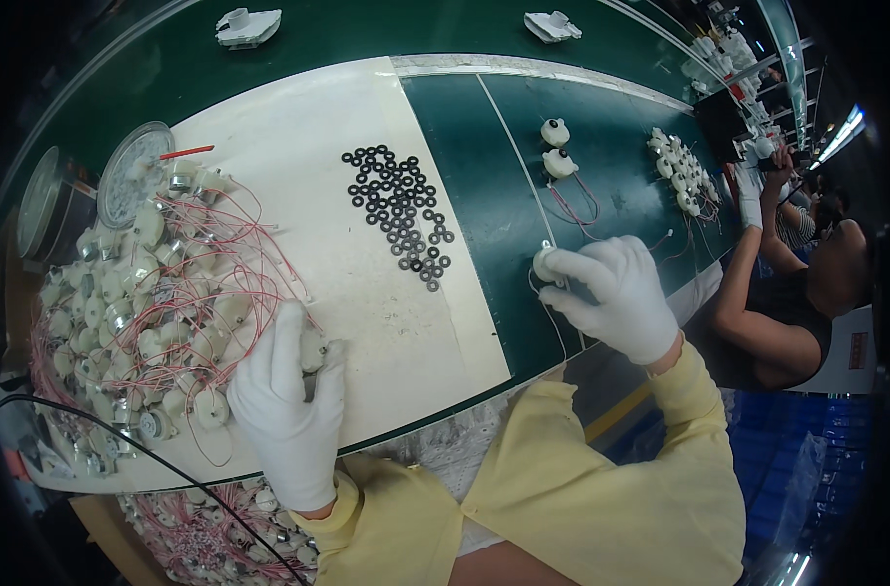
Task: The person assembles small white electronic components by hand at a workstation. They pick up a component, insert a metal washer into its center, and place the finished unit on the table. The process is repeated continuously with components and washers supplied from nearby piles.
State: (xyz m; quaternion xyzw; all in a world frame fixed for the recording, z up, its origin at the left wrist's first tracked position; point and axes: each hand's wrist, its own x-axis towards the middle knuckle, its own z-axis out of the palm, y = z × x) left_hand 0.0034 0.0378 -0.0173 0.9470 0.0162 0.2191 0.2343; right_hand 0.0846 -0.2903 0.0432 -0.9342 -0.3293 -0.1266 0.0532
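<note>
My left hand [290, 405], in a white glove, is at the right edge of a big heap of small white motors [157, 322] with red and white wires. Its thumb and fingers close around one white motor [313, 349]. Over the green part of the table, my right hand [616, 301], also gloved, pinches another small motor [543, 264] between thumb and fingertips. A thin wire trails from that motor toward the table edge. Two motors with black tops, a nearer one [560, 164] and a farther one [555, 132], stand beyond my right hand.
Many black rings [396, 210] lie on the white sheet [367, 313] between my hands. More motors [681, 174] are grouped at the far right. Clear round tubs [132, 176] stand behind the heap. A box of motors [220, 532] sits below the table edge. A co-worker [777, 313] is at the right.
</note>
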